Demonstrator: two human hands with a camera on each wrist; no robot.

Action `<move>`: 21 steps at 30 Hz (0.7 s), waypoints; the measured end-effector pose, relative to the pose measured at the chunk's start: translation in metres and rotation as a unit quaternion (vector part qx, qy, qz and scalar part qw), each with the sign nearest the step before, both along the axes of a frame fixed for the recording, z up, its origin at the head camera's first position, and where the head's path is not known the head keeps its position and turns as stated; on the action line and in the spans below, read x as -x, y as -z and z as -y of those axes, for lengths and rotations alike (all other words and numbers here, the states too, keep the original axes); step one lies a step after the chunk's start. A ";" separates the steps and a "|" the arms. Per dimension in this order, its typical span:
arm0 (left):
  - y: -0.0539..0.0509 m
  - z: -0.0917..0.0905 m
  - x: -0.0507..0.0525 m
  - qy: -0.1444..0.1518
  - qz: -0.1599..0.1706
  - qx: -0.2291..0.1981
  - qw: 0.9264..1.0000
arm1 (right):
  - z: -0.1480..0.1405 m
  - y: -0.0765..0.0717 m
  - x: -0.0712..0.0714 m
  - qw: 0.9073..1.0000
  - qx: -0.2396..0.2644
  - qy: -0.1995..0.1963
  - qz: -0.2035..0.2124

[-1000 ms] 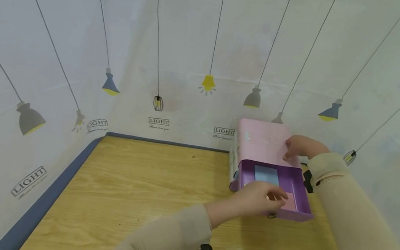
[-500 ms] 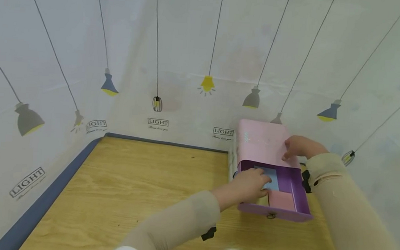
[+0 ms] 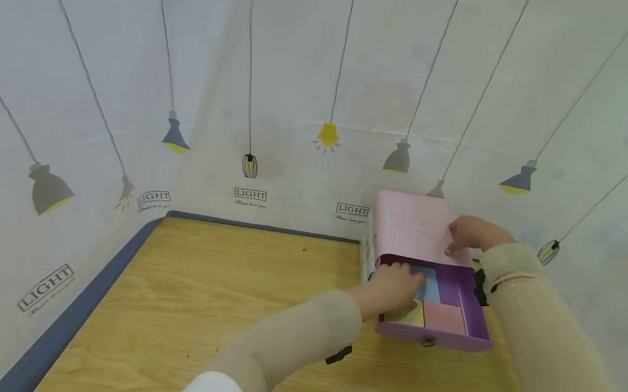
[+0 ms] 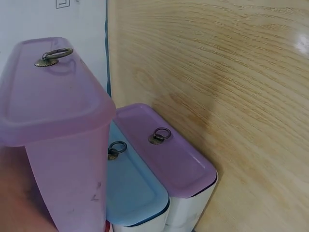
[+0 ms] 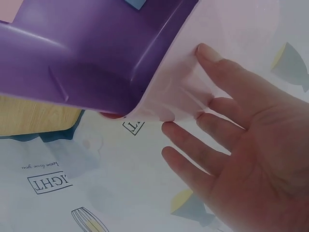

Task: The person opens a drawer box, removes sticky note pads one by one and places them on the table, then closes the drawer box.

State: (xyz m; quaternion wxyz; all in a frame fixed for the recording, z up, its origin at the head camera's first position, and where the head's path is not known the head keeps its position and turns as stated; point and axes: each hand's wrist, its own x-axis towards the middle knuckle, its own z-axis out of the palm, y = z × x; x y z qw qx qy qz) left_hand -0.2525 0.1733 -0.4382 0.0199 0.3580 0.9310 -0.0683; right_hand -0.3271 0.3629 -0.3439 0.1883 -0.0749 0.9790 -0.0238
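Note:
In the head view, a pink drawer cabinet [image 3: 414,226] stands at the right with its top purple drawer [image 3: 476,317] pulled out. My left hand [image 3: 391,289] reaches into the drawer's left side, fingers spread, with the thumb over a yellow paper pad [image 3: 414,316]. Beside it lie a blue pad [image 3: 428,287] and a pink pad [image 3: 444,318]. Whatever lies under the palm is hidden. My right hand [image 3: 476,233] rests on the cabinet's upper right edge, thumb on top; in the right wrist view its other fingers [image 5: 193,142] are loosely extended at the side.
Below the pulled-out drawer, the left wrist view shows a blue drawer front [image 4: 135,183] and another purple one [image 4: 169,150], both with ring pulls. The wooden table [image 3: 222,286] extends leftward. A lamp-patterned wall covering [image 3: 288,86] stands behind the cabinet.
My left hand has moved from over the drawer's front middle to its left rear, uncovering the pink pad and part of the yellow one. My right hand stays on the cabinet.

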 end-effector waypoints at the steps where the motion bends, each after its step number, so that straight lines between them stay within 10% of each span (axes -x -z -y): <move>1: 0.000 -0.001 0.000 -0.002 0.003 0.001 1.000 | -0.001 0.000 0.000 1.000 -0.003 -0.001 0.001; 21: -0.004 0.000 -0.003 -0.011 -0.011 -0.026 1.000 | 0.003 -0.002 0.003 1.000 -0.016 0.002 0.005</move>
